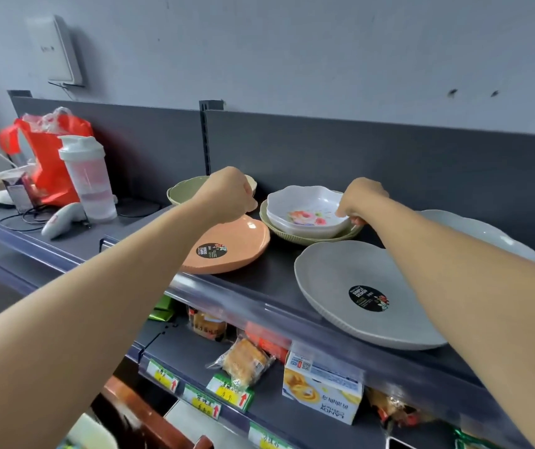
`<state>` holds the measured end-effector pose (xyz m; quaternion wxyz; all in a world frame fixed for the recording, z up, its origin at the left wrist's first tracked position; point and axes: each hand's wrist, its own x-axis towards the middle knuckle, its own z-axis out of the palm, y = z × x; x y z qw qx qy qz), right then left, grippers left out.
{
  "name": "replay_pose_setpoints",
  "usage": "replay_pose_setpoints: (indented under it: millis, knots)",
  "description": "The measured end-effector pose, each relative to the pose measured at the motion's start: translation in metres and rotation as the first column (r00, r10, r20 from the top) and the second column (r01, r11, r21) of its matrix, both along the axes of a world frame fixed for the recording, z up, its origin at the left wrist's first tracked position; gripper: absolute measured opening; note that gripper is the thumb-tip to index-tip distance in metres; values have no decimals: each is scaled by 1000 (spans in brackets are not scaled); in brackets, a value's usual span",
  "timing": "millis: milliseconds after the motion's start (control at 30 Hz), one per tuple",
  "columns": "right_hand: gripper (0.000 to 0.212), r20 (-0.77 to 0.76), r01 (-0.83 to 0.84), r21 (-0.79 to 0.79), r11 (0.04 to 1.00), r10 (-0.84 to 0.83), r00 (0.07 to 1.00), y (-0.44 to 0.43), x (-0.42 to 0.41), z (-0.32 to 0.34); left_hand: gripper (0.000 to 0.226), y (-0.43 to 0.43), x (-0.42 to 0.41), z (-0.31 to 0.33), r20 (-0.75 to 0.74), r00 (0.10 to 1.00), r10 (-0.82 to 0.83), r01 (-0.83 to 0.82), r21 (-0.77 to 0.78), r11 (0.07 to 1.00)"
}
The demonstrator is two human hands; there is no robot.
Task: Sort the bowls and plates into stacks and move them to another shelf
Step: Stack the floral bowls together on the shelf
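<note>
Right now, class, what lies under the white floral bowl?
A green ribbed dish, its front rim showing and pinched by the right hand. The white floral bowl covers the dish's middle, so anything between them cannot be seen.

One head-worn wide-angle view stands close before the top shelf (275, 264), within arm's reach of it; it faces forward and down, across the shelf's front edge toward the back panel (389, 163) and the wall (292, 43); the front edge runs slantwise from mid-left to the lower right corner, with the lower shelf (194, 361) seen beneath it; both forearms enter from the bottom corners; the left hand (227, 196) and the right hand (356, 202), pinching the green dish (292, 234), sit near mid-frame.
</note>
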<state>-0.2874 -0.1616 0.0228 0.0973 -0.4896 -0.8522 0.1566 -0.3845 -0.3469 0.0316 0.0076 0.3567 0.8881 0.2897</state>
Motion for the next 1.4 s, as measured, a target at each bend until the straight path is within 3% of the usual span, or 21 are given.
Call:
replay_pose_setpoints:
  millis: [167, 400, 567, 700, 967, 1067, 1233, 1400]
  knots:
    - [19, 19, 29, -39, 999, -29, 999, 6, 0, -1, 6, 9, -9, -11, 0, 1000, -15, 15, -38, 999]
    - [14, -246, 21, -113, 993, -49, 968, 19, 1, 1, 17, 31, -19, -15, -25, 999, -24, 22, -93, 995]
    - [12, -340, 69, -45, 997, -80, 937, 28, 15, 14, 16, 47, -21, -19, 26, 998, 56, -54, -76, 996]
    - [19, -406, 112, -17, 994, -110, 907, 36, 33, 23, 35, 60, -12, -18, 0, 996, 91, -90, -176, 980]
    - [22, -441, 154, 25, 988, -128, 888, 44, 68, 33, 34, 74, -4, -20, -52, 993, 109, -118, -254, 960]
    - [21, -471, 191, 34, 981, -153, 869, 49, 84, 39, 40, 74, -4, -12, 0, 990, 138, -136, -177, 975]
    - [16, -575, 282, 48, 958, -204, 793, 61, 121, 52, 31, 79, -1, 11, 156, 975, 160, -187, 175, 967]
    - [23, -650, 412, 88, 907, -261, 713, 71, 184, 73, 26, 106, 50, 37, 178, 984, 25, -81, 310, 947]
